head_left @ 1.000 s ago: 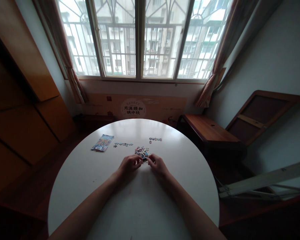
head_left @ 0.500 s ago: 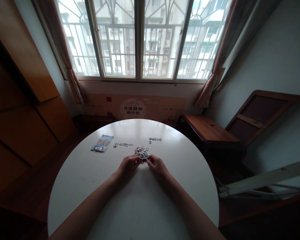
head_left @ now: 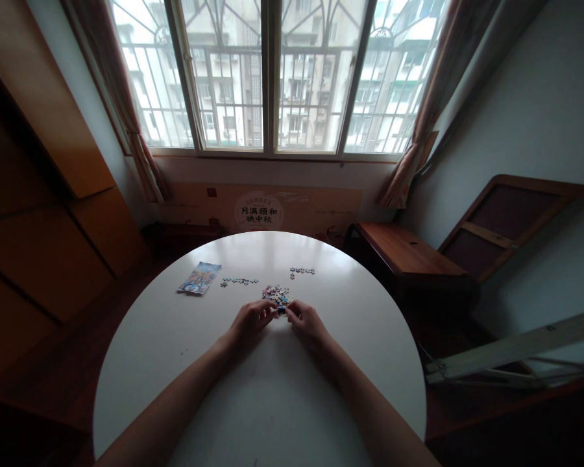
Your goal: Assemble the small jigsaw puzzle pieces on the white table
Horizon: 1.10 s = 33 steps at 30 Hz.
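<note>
My left hand (head_left: 251,320) and my right hand (head_left: 307,322) meet in the middle of a round white table (head_left: 224,402). Both have their fingers pinched together on small jigsaw pieces (head_left: 281,311) between the fingertips. Just beyond the fingers lies a small heap of loose puzzle pieces (head_left: 276,294). A short joined strip of pieces (head_left: 239,281) lies to the left of the heap and another strip (head_left: 302,271) lies farther back on the right. A colourful puzzle picture card (head_left: 199,277) rests at the left.
A large barred window (head_left: 272,78) with curtains fills the far wall. A wooden bench (head_left: 403,250) and a leaning wooden frame (head_left: 506,224) stand to the right. Wooden cabinets (head_left: 48,214) line the left. A pale ladder-like rail (head_left: 516,350) lies at the right.
</note>
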Motion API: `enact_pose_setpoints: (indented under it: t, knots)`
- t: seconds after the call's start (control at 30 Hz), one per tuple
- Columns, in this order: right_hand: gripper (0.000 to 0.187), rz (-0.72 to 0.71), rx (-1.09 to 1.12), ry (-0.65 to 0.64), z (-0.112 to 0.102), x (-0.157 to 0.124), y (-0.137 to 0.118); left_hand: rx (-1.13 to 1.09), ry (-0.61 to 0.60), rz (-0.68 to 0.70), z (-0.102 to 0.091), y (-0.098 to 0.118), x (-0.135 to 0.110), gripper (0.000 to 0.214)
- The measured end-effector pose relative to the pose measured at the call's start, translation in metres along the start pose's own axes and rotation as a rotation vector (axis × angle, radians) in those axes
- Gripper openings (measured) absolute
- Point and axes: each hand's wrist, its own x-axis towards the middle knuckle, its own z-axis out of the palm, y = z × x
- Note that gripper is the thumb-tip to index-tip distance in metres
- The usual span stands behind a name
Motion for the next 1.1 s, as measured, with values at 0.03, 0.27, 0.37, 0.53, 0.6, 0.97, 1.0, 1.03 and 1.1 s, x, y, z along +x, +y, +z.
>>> enact_pose_setpoints:
  t: [0.03,0.27,0.37,0.53,0.6,0.97,1.0,1.03,1.1]
  knots:
    - [0.018,-0.001,0.003,0.002,-0.0001,0.0001,-0.0002,0.002,-0.003,0.007,-0.0001,-0.0002,0.0,0.015]
    - [0.017,0.003,0.004,-0.008,-0.001,-0.0005,-0.0006,0.016,0.002,0.047,0.0008,-0.0036,-0.0012,0.014]
    - [0.017,0.003,0.016,-0.011,0.0002,-0.0004,0.0023,0.02,-0.002,0.048,0.0005,-0.0033,-0.0014,0.015]
    - [0.018,-0.008,0.015,-0.009,0.0018,-0.0001,0.0061,0.0,-0.009,0.052,0.0004,-0.0033,-0.0013,0.017]
    - [0.018,-0.01,0.012,-0.013,0.0016,-0.0001,0.006,-0.017,0.0,0.048,0.0014,-0.0043,-0.0013,0.017]
    - [0.019,0.004,0.006,-0.01,0.0012,0.0,0.0042,-0.069,0.02,0.003,0.0058,-0.0079,-0.0007,0.018]
    - [0.019,0.003,0.007,-0.01,0.0013,0.0001,0.0043,-0.069,0.019,0.001,0.0058,-0.0079,-0.0006,0.018]
    - [0.019,0.002,0.007,-0.01,0.0014,0.0002,0.0045,-0.068,0.017,0.0,0.0057,-0.0076,-0.0005,0.018]
    - [0.019,0.003,0.007,-0.009,0.0015,0.0002,0.0048,-0.064,0.018,-0.002,0.0046,-0.0062,-0.0003,0.019]
